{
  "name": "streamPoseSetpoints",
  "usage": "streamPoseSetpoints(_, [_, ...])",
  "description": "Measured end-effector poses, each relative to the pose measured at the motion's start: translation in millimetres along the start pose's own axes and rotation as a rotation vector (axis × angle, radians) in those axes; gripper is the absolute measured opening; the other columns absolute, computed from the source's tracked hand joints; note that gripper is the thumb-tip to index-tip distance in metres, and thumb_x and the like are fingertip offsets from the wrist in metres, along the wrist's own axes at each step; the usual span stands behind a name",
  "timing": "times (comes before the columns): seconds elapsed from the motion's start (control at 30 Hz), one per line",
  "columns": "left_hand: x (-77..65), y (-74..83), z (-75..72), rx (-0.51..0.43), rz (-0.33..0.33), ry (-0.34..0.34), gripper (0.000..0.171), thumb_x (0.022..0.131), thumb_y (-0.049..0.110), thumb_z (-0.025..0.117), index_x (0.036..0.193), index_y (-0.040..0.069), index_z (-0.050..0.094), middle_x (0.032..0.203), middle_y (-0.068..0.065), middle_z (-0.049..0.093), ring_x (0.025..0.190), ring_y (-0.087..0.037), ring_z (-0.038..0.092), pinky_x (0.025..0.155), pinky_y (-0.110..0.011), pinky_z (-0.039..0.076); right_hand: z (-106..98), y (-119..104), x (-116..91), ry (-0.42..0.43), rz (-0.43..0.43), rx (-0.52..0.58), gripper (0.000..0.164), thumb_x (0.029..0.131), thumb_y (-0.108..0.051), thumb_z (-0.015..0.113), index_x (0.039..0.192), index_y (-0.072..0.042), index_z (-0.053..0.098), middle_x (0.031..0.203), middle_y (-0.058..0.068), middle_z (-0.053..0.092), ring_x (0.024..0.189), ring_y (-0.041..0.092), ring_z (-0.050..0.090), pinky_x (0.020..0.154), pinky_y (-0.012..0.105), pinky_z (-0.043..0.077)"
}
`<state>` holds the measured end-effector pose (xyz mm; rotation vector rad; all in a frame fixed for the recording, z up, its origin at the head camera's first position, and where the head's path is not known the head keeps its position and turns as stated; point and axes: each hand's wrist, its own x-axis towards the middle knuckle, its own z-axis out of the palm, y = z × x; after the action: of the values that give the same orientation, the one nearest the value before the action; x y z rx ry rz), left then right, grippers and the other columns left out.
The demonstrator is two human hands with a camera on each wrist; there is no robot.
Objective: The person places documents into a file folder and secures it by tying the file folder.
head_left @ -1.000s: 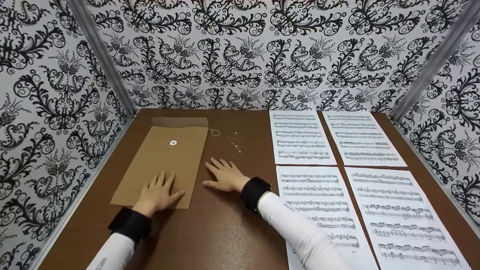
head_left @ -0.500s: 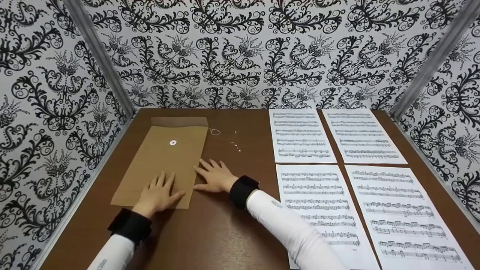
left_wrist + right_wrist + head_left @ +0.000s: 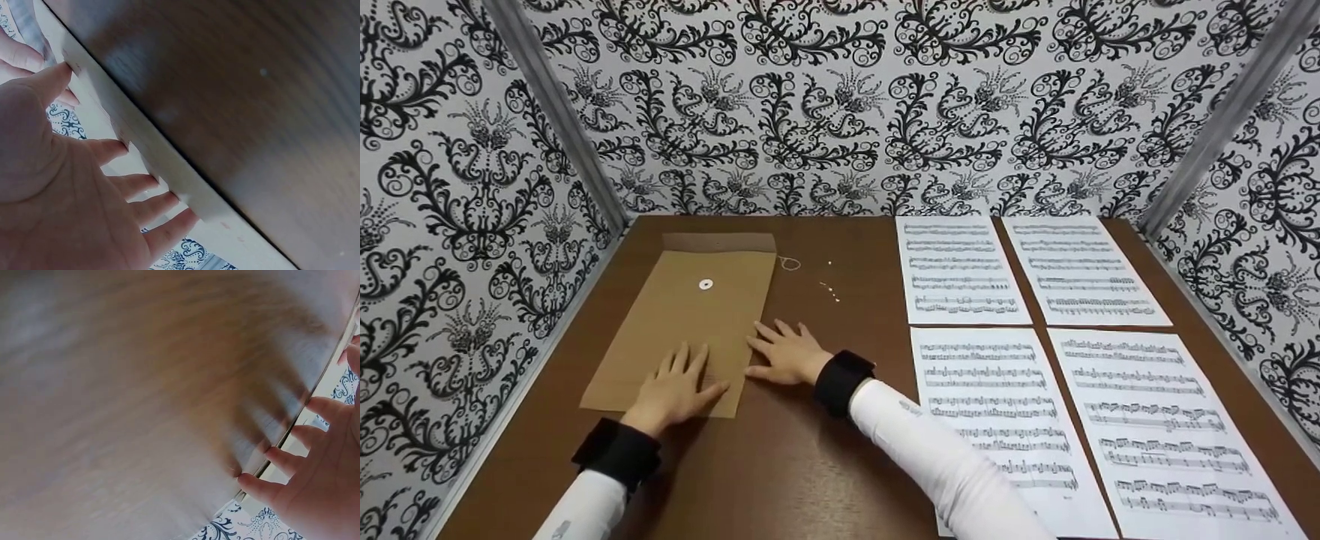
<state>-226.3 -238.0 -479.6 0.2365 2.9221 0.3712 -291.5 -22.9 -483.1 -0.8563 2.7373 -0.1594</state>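
Brown envelope point(image 3: 690, 319): flat, flap point(image 3: 718, 242) unfolded, white disc point(image 3: 706, 285); left hand point(image 3: 670, 388) on it, right hand point(image 3: 787, 356) touching its edge, both with fingers extended

Four sheets point(image 3: 964, 270) bear music notation point(image 3: 986, 407); sleeve print point(image 3: 910, 408) is illegible.

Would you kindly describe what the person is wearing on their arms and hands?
The left sleeve and right sleeve are white and close-fitting, each with a small grey marking, too small to read. A broad black band circles each wrist. The left hand and right hand wear no gloves.
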Motion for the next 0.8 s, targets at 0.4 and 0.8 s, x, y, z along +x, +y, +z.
streamPoseSetpoints(0.4, [2.2,-4.5,-4.6,-0.037,0.010,-0.053,0.087,0.099,0.055,0.057,0.161,0.003,0.026,0.166,-0.036,0.015,0.152,-0.060,0.017,0.114,-0.080,0.025,-4,-1,-8,0.001,0.000,-0.114,0.066,0.104,-0.064,0.036,0.162,-0.035,0.027,0.172,-0.007,0.024,0.161,0.023,0.024,0.132,0.053,0.013])
streamPoseSetpoints(0.8, [2.3,-3.9,-4.2,-0.067,0.019,-0.046,0.084,0.098,0.055,0.058,0.162,0.008,0.028,0.166,-0.035,0.015,0.153,-0.059,0.013,0.115,-0.080,0.022,-6,-5,-19,0.023,0.003,-0.279,0.065,0.103,-0.067,0.034,0.160,-0.036,0.033,0.169,-0.007,0.033,0.158,0.026,0.031,0.132,0.051,0.016])
